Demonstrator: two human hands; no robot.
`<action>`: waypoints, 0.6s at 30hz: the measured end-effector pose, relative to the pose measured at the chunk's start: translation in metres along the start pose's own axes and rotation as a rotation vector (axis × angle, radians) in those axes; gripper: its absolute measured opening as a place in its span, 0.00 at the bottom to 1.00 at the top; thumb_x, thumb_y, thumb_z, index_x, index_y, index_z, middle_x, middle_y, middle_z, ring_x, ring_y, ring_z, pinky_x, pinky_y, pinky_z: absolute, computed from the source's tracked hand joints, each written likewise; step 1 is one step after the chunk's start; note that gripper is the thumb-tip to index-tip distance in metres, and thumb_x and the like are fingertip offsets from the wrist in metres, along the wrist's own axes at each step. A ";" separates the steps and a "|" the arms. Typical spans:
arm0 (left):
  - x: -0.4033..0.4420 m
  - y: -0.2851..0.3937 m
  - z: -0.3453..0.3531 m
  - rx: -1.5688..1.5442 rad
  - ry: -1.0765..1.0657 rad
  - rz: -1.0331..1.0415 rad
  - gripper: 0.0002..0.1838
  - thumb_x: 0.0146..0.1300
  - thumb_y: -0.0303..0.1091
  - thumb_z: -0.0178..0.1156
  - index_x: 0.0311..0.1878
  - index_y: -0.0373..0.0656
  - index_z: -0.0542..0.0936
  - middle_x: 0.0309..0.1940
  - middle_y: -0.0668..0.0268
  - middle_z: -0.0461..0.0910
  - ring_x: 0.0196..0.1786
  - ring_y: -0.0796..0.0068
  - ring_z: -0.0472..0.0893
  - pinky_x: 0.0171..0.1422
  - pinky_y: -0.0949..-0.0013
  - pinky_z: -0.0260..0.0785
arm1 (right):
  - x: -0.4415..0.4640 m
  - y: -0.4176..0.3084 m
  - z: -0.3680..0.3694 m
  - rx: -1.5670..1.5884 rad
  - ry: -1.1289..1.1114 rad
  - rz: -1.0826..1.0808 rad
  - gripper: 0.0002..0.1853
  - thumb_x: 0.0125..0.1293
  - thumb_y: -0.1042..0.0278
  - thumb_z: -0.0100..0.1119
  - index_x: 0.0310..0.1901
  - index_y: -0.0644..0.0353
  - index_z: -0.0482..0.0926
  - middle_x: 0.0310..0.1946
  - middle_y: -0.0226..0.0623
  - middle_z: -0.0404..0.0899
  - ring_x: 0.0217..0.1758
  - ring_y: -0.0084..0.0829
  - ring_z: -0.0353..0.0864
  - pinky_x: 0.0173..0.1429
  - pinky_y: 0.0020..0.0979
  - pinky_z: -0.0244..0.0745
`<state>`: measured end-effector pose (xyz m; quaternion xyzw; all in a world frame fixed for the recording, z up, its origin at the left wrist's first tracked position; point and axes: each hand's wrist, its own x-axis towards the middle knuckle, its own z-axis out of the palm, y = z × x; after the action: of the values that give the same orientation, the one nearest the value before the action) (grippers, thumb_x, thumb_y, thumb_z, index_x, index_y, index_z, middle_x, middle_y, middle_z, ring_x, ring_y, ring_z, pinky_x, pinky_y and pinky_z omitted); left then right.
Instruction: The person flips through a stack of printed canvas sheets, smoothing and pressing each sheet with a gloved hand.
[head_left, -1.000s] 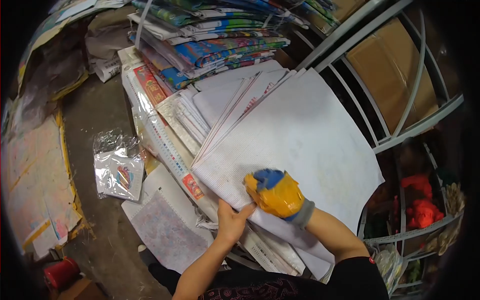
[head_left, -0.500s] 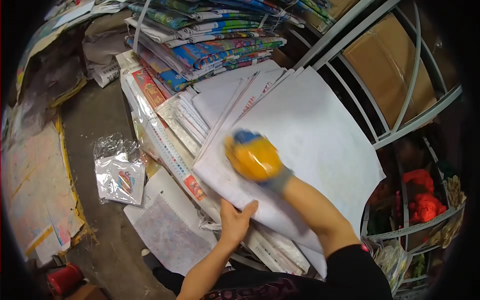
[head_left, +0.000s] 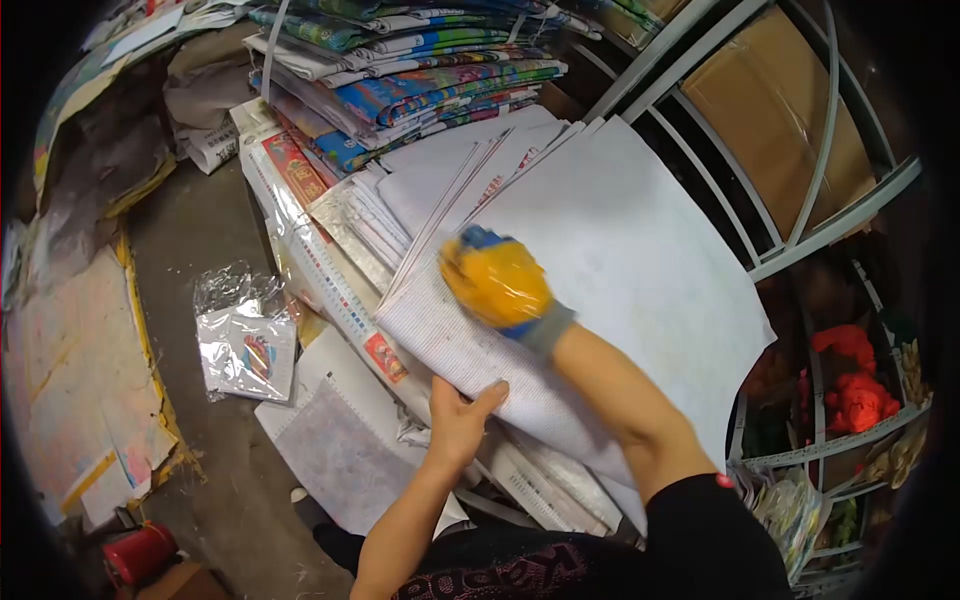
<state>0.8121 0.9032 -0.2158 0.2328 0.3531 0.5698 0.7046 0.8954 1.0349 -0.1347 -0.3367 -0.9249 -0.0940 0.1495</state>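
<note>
A large white sheet (head_left: 650, 230) with a fine-textured underside lies on a stack, its near part turned over into a fold (head_left: 450, 325). My right hand (head_left: 498, 282), in a yellow and blue glove with a grey cuff, rests on the folded part. Its fingers look curled in, slightly blurred, and anything inside them is hidden. My bare left hand (head_left: 460, 420) grips the fold's near edge, thumb on top and the other fingers partly hidden at the edge. More white sheets (head_left: 430, 190) with some red print lie under and beyond the fold.
Folded colourful printed sacks (head_left: 420, 90) are piled at the back. Metal racks (head_left: 830, 220) with a cardboard box (head_left: 780, 120) and red material (head_left: 855, 390) stand right. A clear plastic packet (head_left: 245, 350) and a dotted sheet (head_left: 345, 450) lie left. A red object (head_left: 140, 550) is lower left.
My gloved right hand has moved slightly up and left over the folded sheet. My left hand has shifted a little up and left, staying at the fold's edge.
</note>
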 end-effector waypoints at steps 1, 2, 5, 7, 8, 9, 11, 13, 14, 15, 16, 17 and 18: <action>-0.001 0.002 0.000 -0.029 -0.015 0.003 0.27 0.52 0.23 0.63 0.53 0.31 0.62 0.47 0.57 0.72 0.49 0.71 0.74 0.54 0.70 0.68 | -0.012 -0.004 -0.014 -0.016 -0.165 0.089 0.09 0.59 0.63 0.53 0.31 0.59 0.73 0.25 0.45 0.71 0.25 0.46 0.72 0.30 0.42 0.68; 0.000 0.002 0.002 -0.070 -0.034 0.008 0.28 0.52 0.22 0.63 0.54 0.31 0.62 0.48 0.57 0.71 0.50 0.71 0.73 0.54 0.70 0.68 | -0.034 -0.010 -0.036 0.014 -0.166 0.085 0.08 0.57 0.63 0.56 0.31 0.58 0.75 0.24 0.44 0.71 0.25 0.44 0.73 0.30 0.41 0.69; 0.005 -0.002 0.001 -0.115 -0.070 0.003 0.29 0.52 0.22 0.63 0.55 0.32 0.61 0.49 0.58 0.70 0.50 0.71 0.73 0.55 0.69 0.66 | -0.072 -0.021 -0.060 0.147 -0.246 0.207 0.06 0.53 0.65 0.59 0.31 0.57 0.76 0.24 0.40 0.72 0.24 0.42 0.73 0.28 0.40 0.69; 0.006 -0.007 -0.008 0.001 -0.098 0.005 0.29 0.52 0.22 0.63 0.56 0.33 0.61 0.47 0.59 0.72 0.49 0.72 0.73 0.54 0.70 0.67 | -0.043 -0.019 -0.025 0.178 -0.174 0.028 0.06 0.54 0.65 0.58 0.30 0.57 0.75 0.26 0.40 0.73 0.23 0.42 0.73 0.27 0.39 0.69; 0.007 -0.004 -0.009 -0.018 -0.111 -0.029 0.28 0.52 0.21 0.63 0.55 0.33 0.62 0.46 0.60 0.72 0.48 0.72 0.73 0.54 0.70 0.67 | -0.025 -0.021 -0.009 0.179 -0.168 0.030 0.06 0.54 0.65 0.58 0.30 0.57 0.75 0.26 0.40 0.73 0.23 0.42 0.73 0.27 0.39 0.69; 0.006 -0.001 -0.007 -0.040 -0.123 -0.069 0.28 0.52 0.21 0.62 0.55 0.33 0.62 0.45 0.60 0.73 0.48 0.73 0.73 0.54 0.70 0.67 | -0.007 -0.028 0.007 0.198 -0.190 0.023 0.07 0.55 0.64 0.56 0.30 0.57 0.75 0.26 0.40 0.73 0.25 0.43 0.73 0.29 0.39 0.69; 0.006 0.000 -0.008 0.033 -0.121 -0.014 0.27 0.51 0.20 0.62 0.54 0.33 0.64 0.45 0.62 0.74 0.47 0.73 0.74 0.53 0.70 0.67 | 0.020 -0.041 0.035 0.255 -0.212 -0.002 0.09 0.57 0.61 0.52 0.30 0.57 0.74 0.27 0.41 0.74 0.29 0.43 0.74 0.32 0.38 0.69; 0.006 -0.002 -0.009 0.033 -0.122 -0.011 0.28 0.51 0.20 0.63 0.55 0.33 0.64 0.47 0.61 0.73 0.49 0.72 0.74 0.54 0.70 0.67 | -0.021 -0.025 0.015 0.221 -0.122 -0.074 0.09 0.54 0.60 0.54 0.29 0.56 0.76 0.23 0.40 0.75 0.24 0.41 0.76 0.30 0.41 0.70; 0.005 -0.002 -0.008 -0.005 -0.134 -0.019 0.28 0.51 0.20 0.63 0.55 0.33 0.63 0.48 0.61 0.73 0.50 0.72 0.73 0.55 0.70 0.66 | -0.040 -0.027 -0.012 0.186 -0.258 -0.019 0.07 0.54 0.62 0.56 0.29 0.55 0.75 0.23 0.40 0.74 0.25 0.42 0.75 0.29 0.40 0.70; 0.004 -0.002 -0.008 -0.044 -0.134 -0.021 0.28 0.50 0.20 0.63 0.55 0.34 0.63 0.48 0.61 0.72 0.50 0.72 0.73 0.56 0.70 0.66 | -0.059 -0.029 -0.039 0.141 -0.395 0.032 0.07 0.53 0.63 0.58 0.30 0.55 0.74 0.23 0.40 0.72 0.26 0.42 0.74 0.29 0.39 0.70; 0.005 -0.004 -0.007 0.028 -0.104 0.060 0.29 0.51 0.21 0.64 0.56 0.33 0.63 0.49 0.61 0.72 0.51 0.72 0.73 0.57 0.70 0.65 | -0.056 -0.030 -0.038 0.184 -0.380 -0.016 0.07 0.53 0.63 0.58 0.31 0.55 0.75 0.24 0.39 0.72 0.26 0.42 0.74 0.29 0.39 0.70; 0.008 -0.007 -0.008 0.036 -0.099 0.090 0.29 0.51 0.21 0.64 0.56 0.33 0.63 0.49 0.61 0.72 0.51 0.72 0.72 0.57 0.70 0.64 | -0.055 -0.031 -0.034 0.235 -0.351 -0.046 0.08 0.53 0.63 0.58 0.32 0.55 0.75 0.25 0.39 0.72 0.26 0.42 0.74 0.29 0.39 0.70; 0.009 -0.009 -0.011 0.051 -0.103 0.114 0.29 0.50 0.21 0.64 0.56 0.33 0.63 0.49 0.61 0.72 0.52 0.72 0.72 0.58 0.69 0.64 | -0.042 -0.033 -0.018 0.177 -0.289 -0.063 0.08 0.53 0.63 0.58 0.32 0.56 0.75 0.26 0.39 0.72 0.25 0.42 0.74 0.28 0.39 0.70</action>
<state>0.8102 0.9086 -0.2313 0.2993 0.3169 0.5871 0.6822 0.9082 0.9803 -0.1349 -0.3031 -0.9515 0.0326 0.0412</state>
